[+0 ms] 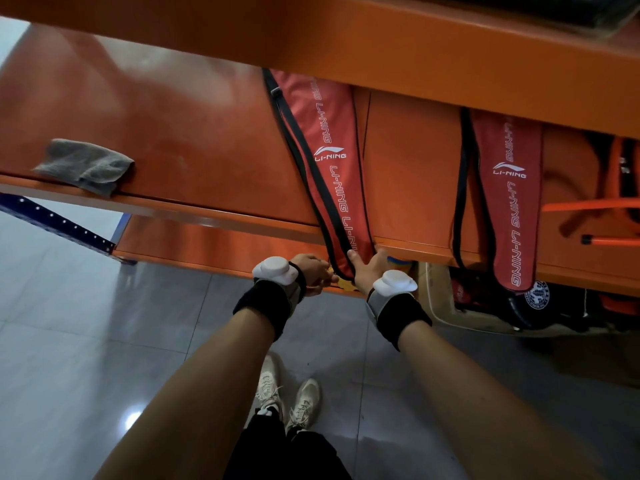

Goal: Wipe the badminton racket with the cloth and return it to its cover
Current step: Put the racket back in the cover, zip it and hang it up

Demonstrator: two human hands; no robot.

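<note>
A red racket cover (327, 161) with white lettering lies on the orange shelf (173, 133), its narrow end hanging over the front edge. My right hand (367, 271) grips that narrow end, thumb along the black zip edge. My left hand (313, 271) is beside it, fingers curled on something small and yellow at the cover's tip; what it is I cannot tell. The racket itself is hidden. A grey cloth (85, 166) lies crumpled on the shelf's front edge at the far left, well away from both hands.
A second red cover (509, 202) lies on the shelf to the right, beside orange bars (588, 206). An upper orange shelf (381, 36) overhangs the work area. Below right sits a box with dark gear (530, 306). Grey tiled floor (104, 341) lies underfoot.
</note>
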